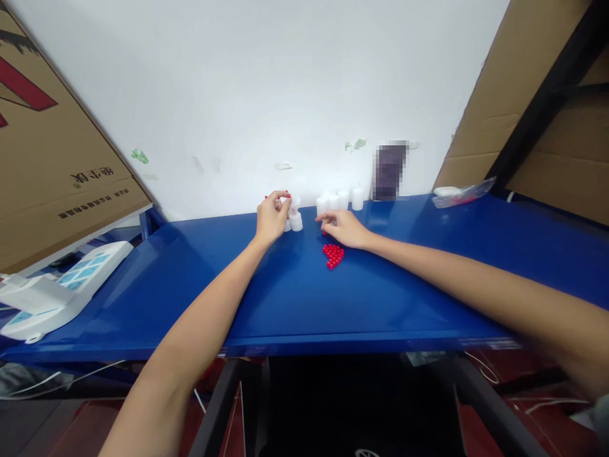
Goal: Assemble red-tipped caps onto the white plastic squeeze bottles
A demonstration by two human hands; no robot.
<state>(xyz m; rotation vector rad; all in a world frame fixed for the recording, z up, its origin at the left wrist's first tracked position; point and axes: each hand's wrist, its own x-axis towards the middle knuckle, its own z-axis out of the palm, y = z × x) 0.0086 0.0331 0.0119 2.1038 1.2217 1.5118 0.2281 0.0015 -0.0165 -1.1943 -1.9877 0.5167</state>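
My left hand (271,219) is over a small group of white bottles (295,221) by the wall. Its thumb and fingers are closed on a small red cap (288,195) above the bottles; whether that cap touches a bottle I cannot tell. My right hand (347,228) hovers just behind a cluster of small red caps (333,255) lying on the blue table (295,298). Its fingers are pinched together, and a bit of red shows below the fingertips. Behind this hand, more white bottles (337,200) stand in a group, with one bottle (357,198) to their right.
A pixelated dark panel (390,171) is against the white wall. At the right back lie a clear plastic bag (464,193) and a white item (446,190). On the left a white power strip (85,285) rests near a large cardboard box (52,146).
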